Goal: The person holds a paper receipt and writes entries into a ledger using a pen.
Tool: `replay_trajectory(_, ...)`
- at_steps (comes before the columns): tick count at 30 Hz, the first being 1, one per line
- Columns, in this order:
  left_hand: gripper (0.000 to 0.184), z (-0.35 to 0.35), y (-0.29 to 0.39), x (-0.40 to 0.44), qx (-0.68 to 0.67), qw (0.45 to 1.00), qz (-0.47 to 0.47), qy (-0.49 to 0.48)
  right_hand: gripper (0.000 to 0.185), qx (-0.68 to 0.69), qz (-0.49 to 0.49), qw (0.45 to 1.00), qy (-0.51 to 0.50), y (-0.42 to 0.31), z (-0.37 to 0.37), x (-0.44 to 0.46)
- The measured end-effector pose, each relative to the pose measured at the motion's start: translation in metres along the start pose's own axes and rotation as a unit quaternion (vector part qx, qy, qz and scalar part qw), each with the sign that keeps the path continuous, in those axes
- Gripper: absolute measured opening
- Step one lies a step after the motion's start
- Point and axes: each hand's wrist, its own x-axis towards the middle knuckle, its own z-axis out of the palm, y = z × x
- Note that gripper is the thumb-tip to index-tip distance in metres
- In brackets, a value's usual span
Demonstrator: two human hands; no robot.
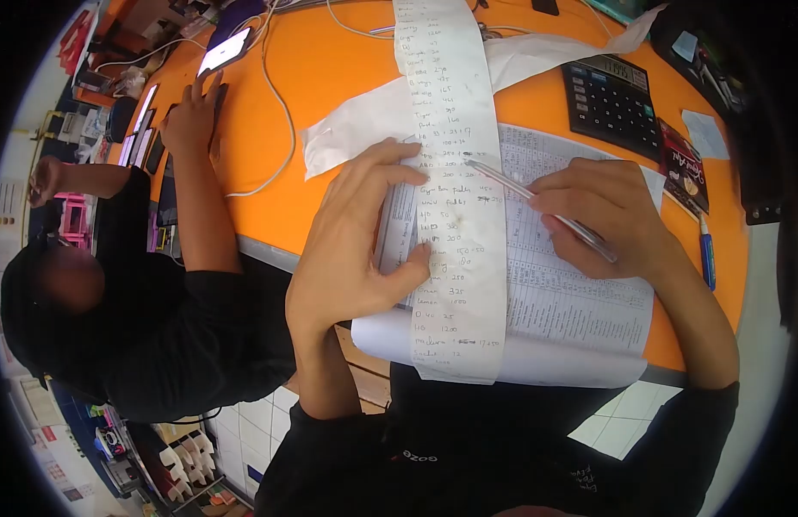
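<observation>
lying lengthwise on the orange table [356, 65], a long paper strip [457, 284] bears a handwritten column of words and numbers, a few entries crossed out. it runs from the far edge of view toward the near side, between the two hands, and rests over printed sheets [580, 302] with ruled columns; the near edge of these sheets curls up.

left hand [356, 233]: at the left edge of the strip, palm down, fingers bent and moderately spread, thumb apart from the index finger. fingertips and thumb tip touch the strip's edge; nothing is gripped.

right hand [601, 215]: to the right of the strip, over the printed sheets. fingers closed in a pinch round a slim silver pen [505, 183], which slants far-left with its tip at the strip's right half. whether the tip touches paper: cannot tell.

farther out: another white paper length [351, 129] lies crosswise beneath the strip, showing at both sides. far right, a black calculator [610, 108] with digits on its display; just beside it, nearer, a dark red packet [681, 172], then a blue marker [707, 254].

left side: another person's hand [190, 121] reaches over the table near a lit phone [225, 52]; a white cable [288, 129] loops to the right.
</observation>
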Motion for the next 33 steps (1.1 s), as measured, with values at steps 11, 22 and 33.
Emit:
replay_trajectory(11, 0.061, 0.0015, 0.0005, -0.0003, -0.024, 1.000, -0.012, -0.002, 0.023, 0.006, 0.011, 1.000, 0.029, 0.0008, -0.0009, -0.0011)
replay_trajectory(22, 0.061, -0.0004, -0.0016, -0.0004, -0.005, 1.000, 0.006, 0.000, 0.021, -0.003, 0.018, 0.999, 0.026, 0.0014, 0.0005, -0.0026)
replay_trajectory(33, 0.060, -0.0015, -0.0049, -0.0010, -0.012, 1.000, 0.012, -0.004, 0.022, 0.025, 0.030, 0.999, 0.005, 0.0030, 0.0017, -0.0028)
